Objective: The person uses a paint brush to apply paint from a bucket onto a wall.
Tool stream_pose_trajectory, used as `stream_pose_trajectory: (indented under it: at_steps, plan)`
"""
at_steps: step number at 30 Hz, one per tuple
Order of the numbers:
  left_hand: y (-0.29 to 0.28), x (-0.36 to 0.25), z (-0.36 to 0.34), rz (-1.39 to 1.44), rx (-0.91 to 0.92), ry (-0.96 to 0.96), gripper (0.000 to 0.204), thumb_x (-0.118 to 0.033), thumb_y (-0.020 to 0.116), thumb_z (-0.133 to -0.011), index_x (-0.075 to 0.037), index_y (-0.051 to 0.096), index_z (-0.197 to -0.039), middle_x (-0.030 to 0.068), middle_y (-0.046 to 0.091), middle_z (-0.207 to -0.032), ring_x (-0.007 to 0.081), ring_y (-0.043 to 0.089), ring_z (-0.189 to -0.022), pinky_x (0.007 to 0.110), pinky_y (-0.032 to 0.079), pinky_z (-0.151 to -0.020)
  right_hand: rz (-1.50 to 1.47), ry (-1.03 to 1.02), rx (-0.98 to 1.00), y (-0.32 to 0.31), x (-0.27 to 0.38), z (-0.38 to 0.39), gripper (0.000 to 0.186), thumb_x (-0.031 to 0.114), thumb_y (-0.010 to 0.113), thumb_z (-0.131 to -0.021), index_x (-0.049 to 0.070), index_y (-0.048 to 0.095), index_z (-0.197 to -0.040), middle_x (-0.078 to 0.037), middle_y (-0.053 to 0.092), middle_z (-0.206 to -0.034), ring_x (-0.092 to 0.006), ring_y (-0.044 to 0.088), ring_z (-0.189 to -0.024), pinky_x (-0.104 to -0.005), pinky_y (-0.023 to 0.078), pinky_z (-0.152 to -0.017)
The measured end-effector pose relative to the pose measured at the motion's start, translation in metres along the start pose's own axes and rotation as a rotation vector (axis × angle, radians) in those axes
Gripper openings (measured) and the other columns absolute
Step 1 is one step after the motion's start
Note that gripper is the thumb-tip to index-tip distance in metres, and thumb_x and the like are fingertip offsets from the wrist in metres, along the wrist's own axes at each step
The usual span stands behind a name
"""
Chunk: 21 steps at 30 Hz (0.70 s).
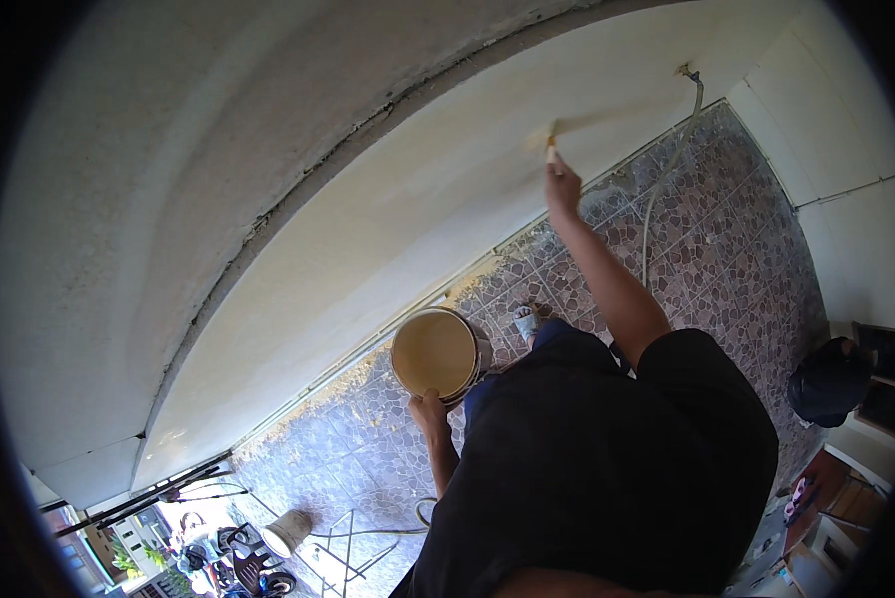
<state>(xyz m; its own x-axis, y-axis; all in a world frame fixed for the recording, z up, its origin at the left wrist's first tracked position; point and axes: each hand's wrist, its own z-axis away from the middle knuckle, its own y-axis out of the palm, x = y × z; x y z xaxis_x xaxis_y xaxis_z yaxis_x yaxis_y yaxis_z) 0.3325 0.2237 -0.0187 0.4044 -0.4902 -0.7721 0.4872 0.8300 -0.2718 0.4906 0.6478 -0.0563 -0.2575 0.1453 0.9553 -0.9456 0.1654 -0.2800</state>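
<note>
My right hand (563, 187) is closed round the handle of a paintbrush (552, 149), its bristles up against the cream wall (397, 209). The bristles are somewhat blurred, and a shadow falls on the wall beside them. Lower and to the left, my left hand (428, 411) grips the near rim of a round bucket (481, 349). Inside the bucket the surface looks smooth and cream-yellow; how deep any paint lies I cannot tell. The bucket is held tilted close to my body, above the floor.
A hose (651, 214) runs from a wall tap (687, 72) down across the patterned tile floor (736, 229). Yellowish spatter lies along the wall's foot. A second white bucket (287, 533), a thin metal frame (343, 551) and a motorcycle stand at lower left. Dark shelving (886, 384) is at right.
</note>
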Motion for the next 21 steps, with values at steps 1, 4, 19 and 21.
stream_pose_trajectory:
  at_steps: [1,4,19,21]
  plan:
    - [0.002,-0.004,0.000,0.037,0.027,-0.012,0.037,-0.007,0.050,-0.071,0.019,0.060,-0.096,0.0231,0.065,-0.083,0.0311,0.067,-0.069,0.041,0.059,-0.057,0.021,-0.091,0.022,0.034,0.011,0.032,0.040,0.013,0.053,-0.095,0.003,0.054,-0.134,-0.017,0.066,-0.083,-0.0188,0.061,-0.065,-0.0340,0.050,-0.064]
    - [-0.011,0.002,-0.004,0.027,0.046,0.006,0.035,-0.007,0.050,-0.072,0.018,0.060,-0.096,0.0245,0.064,-0.086,0.0321,0.067,-0.068,0.041,0.059,-0.056,0.000,-0.032,0.387,0.088,0.042,0.152,0.041,0.016,0.056,-0.093,0.004,0.055,-0.133,-0.002,0.059,-0.067,-0.0082,0.047,-0.059,-0.0277,0.040,-0.055]
    - [-0.059,0.017,-0.018,-0.146,-0.021,0.095,0.035,-0.012,0.055,-0.070,0.015,0.063,-0.090,0.0255,0.067,-0.079,0.0293,0.066,-0.073,0.041,0.050,-0.065,0.006,0.018,-0.258,-0.004,-0.012,-0.014,0.030,0.015,0.058,-0.090,0.007,0.068,-0.117,-0.015,0.070,-0.103,-0.0274,0.069,-0.089,-0.0373,0.054,-0.078]
    - [-0.059,0.009,-0.014,-0.177,-0.011,0.096,0.034,-0.013,0.055,-0.071,0.015,0.063,-0.090,0.0259,0.067,-0.079,0.0294,0.066,-0.072,0.042,0.050,-0.065,0.087,-0.099,-0.223,0.042,-0.004,0.010,0.036,0.015,0.057,-0.087,0.000,0.064,-0.119,-0.022,0.068,-0.101,-0.0356,0.066,-0.091,-0.0416,0.052,-0.084]
